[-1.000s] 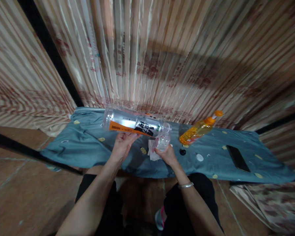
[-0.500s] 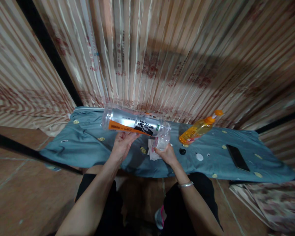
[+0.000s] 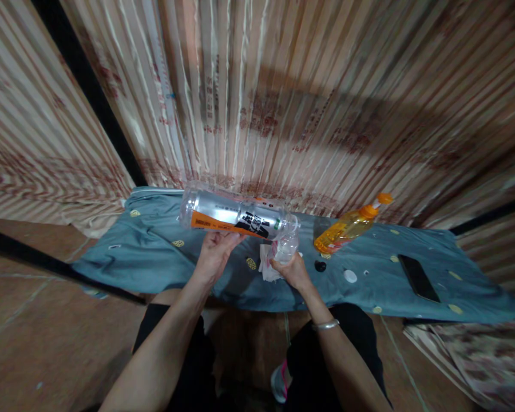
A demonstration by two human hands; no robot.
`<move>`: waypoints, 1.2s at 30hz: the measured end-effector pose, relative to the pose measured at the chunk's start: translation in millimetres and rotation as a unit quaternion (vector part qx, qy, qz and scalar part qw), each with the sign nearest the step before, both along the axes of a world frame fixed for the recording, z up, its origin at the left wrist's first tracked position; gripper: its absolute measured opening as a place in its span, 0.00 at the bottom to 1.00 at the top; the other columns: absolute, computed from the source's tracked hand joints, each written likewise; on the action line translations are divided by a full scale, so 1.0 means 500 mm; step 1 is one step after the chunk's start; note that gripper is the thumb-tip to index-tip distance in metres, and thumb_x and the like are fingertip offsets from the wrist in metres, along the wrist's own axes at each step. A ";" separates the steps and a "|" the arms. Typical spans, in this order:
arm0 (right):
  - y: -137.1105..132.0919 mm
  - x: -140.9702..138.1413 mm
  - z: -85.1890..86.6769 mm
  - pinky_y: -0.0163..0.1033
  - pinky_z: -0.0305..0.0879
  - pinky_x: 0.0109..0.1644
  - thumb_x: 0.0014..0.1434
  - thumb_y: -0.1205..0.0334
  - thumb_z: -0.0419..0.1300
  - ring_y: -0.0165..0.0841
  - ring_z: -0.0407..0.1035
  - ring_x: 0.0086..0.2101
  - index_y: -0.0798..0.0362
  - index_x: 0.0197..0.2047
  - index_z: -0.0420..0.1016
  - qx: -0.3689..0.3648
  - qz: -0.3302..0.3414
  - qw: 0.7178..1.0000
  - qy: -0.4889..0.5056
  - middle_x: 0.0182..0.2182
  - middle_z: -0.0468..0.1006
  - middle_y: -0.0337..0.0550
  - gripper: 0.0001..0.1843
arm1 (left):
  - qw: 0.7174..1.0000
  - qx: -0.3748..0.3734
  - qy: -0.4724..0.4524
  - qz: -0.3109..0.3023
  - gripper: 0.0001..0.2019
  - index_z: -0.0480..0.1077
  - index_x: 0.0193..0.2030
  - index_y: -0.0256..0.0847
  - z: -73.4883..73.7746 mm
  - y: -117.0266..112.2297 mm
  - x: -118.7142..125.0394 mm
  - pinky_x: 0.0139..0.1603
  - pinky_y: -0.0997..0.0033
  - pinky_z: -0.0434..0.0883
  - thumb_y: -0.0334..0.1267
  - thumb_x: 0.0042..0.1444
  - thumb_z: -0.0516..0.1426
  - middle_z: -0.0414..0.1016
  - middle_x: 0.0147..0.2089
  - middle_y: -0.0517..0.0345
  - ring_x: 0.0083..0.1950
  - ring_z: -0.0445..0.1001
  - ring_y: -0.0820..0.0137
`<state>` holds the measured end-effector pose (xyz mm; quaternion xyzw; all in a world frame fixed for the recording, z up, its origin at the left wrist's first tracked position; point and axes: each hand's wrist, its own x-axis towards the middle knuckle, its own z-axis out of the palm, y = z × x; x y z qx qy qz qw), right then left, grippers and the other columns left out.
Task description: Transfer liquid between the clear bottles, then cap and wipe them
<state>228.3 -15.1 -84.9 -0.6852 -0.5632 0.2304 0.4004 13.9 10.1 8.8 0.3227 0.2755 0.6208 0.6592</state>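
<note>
My left hand (image 3: 214, 254) grips a large clear plastic bottle (image 3: 234, 213) with an orange, silver and black label. The bottle is tipped on its side, its mouth pointing right. My right hand (image 3: 292, 268) is closed round a small clear bottle (image 3: 286, 246) standing right under that mouth. Both are held above a table covered with a blue-grey cloth (image 3: 154, 252). A crumpled white wrapper (image 3: 266, 264) lies on the cloth just left of my right hand.
An orange-capped bottle of yellow liquid (image 3: 347, 226) leans on the cloth to the right. A black cap (image 3: 320, 266) and a white cap (image 3: 349, 276) lie near it, a dark phone (image 3: 418, 277) farther right. A striped curtain (image 3: 283, 97) hangs behind.
Nothing has visibly changed beyond a slight shift of the camera; both hands keep their bottles in the same pose.
</note>
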 end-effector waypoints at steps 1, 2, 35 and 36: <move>0.000 0.000 0.000 0.47 0.72 0.41 0.43 0.52 0.66 0.44 0.77 0.37 0.53 0.47 0.72 -0.001 0.002 1.000 0.002 0.37 0.82 0.48 0.26 | 1.000 -0.001 0.003 0.001 0.15 0.74 0.29 0.41 0.000 0.000 0.000 0.55 0.52 0.74 0.39 0.34 0.72 0.79 0.31 0.61 0.37 0.78 0.68; 0.000 -0.001 0.000 0.47 0.72 0.41 0.44 0.52 0.66 0.44 0.77 0.37 0.53 0.45 0.73 -0.001 0.004 1.000 0.004 0.37 0.82 0.48 0.25 | 1.000 -0.003 0.005 0.002 0.15 0.74 0.29 0.41 0.000 0.000 0.000 0.55 0.51 0.74 0.39 0.34 0.72 0.79 0.31 0.61 0.37 0.78 0.68; 0.000 -0.002 0.004 0.48 0.72 0.43 0.43 0.53 0.66 0.45 0.77 0.38 0.54 0.48 0.72 -0.009 0.000 1.000 0.001 0.39 0.82 0.50 0.28 | 1.000 0.010 -0.012 0.001 0.16 0.75 0.31 0.41 -0.001 0.002 0.004 0.51 0.59 0.76 0.38 0.34 0.72 0.80 0.31 0.62 0.37 0.78 0.70; 0.000 -0.003 0.004 0.48 0.72 0.44 0.43 0.53 0.66 0.45 0.77 0.39 0.54 0.49 0.71 -0.009 -0.003 1.000 0.001 0.39 0.82 0.50 0.29 | 1.000 0.012 -0.010 -0.001 0.16 0.75 0.31 0.41 0.000 0.002 0.005 0.50 0.60 0.76 0.39 0.34 0.72 0.80 0.32 0.61 0.37 0.78 0.70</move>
